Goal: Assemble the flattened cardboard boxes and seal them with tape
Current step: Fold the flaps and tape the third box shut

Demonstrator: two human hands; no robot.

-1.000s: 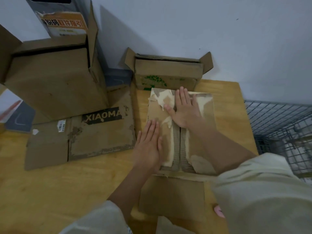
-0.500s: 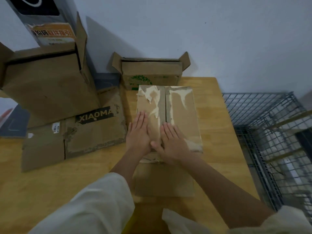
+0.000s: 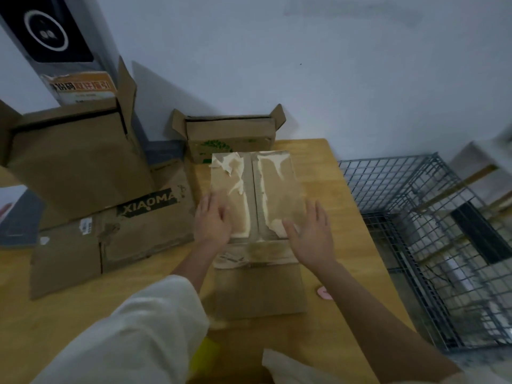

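A brown cardboard box (image 3: 274, 187) stands in the middle of the wooden table (image 3: 340, 206), its two top flaps closed along a centre seam with torn, pale tape remains on them. My left hand (image 3: 212, 218) lies flat with straight fingers on the box's near left corner. My right hand (image 3: 311, 235) is spread with straight fingers at the near right corner, beside the edge. The box's front face (image 3: 260, 289) drops toward me. No tape roll is in sight.
A flattened box printed XIAOMA (image 3: 110, 231) lies to the left, under a large open carton (image 3: 72, 164). A small open box with green print (image 3: 230, 139) stands at the back by the wall. A wire cage (image 3: 432, 239) sits right of the table. A pink object (image 3: 324, 292) lies by my right forearm.
Both hands slid back along the flaps toward me, then moved apart from the centre seam to the box's near corners. The camera view shifted up and left.
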